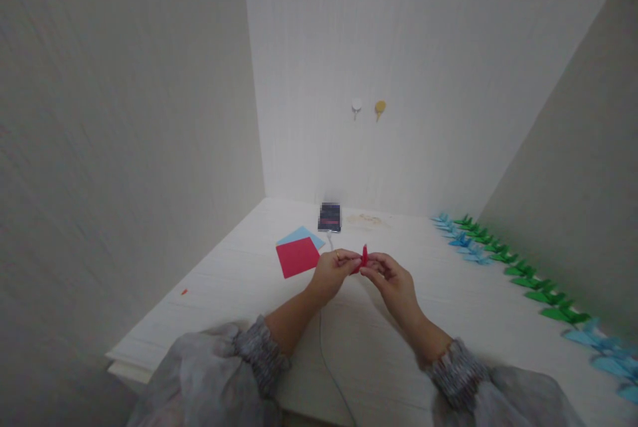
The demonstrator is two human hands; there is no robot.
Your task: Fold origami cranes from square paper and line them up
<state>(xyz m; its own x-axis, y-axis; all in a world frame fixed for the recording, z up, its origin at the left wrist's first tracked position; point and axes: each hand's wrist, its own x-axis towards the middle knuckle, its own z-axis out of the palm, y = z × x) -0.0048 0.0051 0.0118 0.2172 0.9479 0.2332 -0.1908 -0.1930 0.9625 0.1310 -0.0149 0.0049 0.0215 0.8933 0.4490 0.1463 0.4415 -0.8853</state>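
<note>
A small folded piece of red paper (365, 254) is pinched between my two hands above the middle of the table, with a narrow part pointing up. My left hand (331, 274), with a ring on one finger, grips its left side. On the right side my right hand (396, 281) holds it between thumb and fingers. Much of the paper is covered by my fingertips. Just left of my left hand lies a flat red paper square (298, 257), overlapping a light blue paper square (303, 233).
A phone (329, 216) lies near the back wall, its white cable (326, 354) running under my hands to the front edge. Along the right stand rows of folded green paper cranes (523, 269) and blue paper cranes (461, 240). An orange scrap (184, 292) lies left.
</note>
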